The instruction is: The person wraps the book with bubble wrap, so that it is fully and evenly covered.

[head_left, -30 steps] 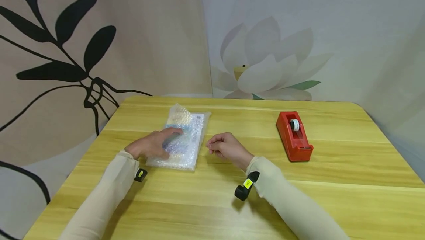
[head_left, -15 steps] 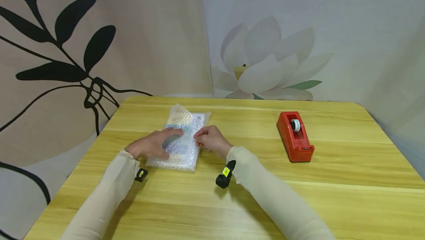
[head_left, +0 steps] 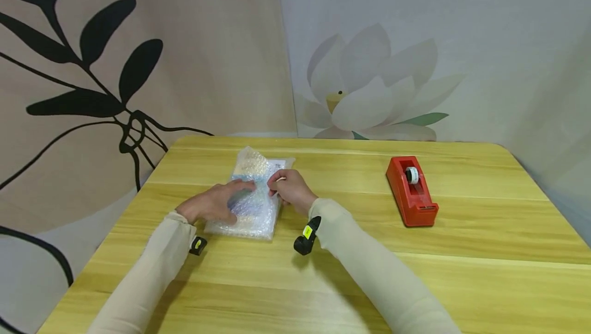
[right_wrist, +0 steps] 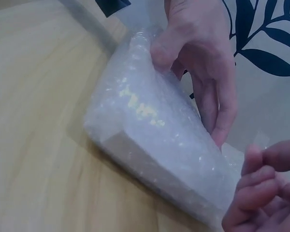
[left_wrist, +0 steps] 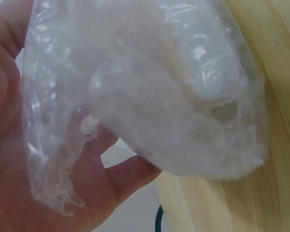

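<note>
A flat package in bubble wrap (head_left: 258, 223) lies on the table in the head view, with a wrap flap standing up at its far end. Spread across its left side, my left hand (head_left: 214, 203) presses the wrap with extended fingers and thumb. Over the right edge of the package, my right hand (head_left: 292, 189) has thumb and forefinger pinched together. A small, nearly transparent strip of clear tape (right_wrist: 262, 138) shows faintly at those fingertips in the right wrist view. Loose wrap edges (left_wrist: 183, 140) fill the left wrist view in front of my left palm.
A red tape dispenser (head_left: 412, 190) with a white-cored roll (head_left: 412, 175) stands on the right of the wooden table (head_left: 485, 211). Behind the far table edge hangs a backdrop (head_left: 221, 57) printed with leaves and a flower. Each wrist wears a black strap.
My right hand has moved left from beside the package to over its right edge, fingertips still pinched. My left hand has stayed in place on the wrap.
</note>
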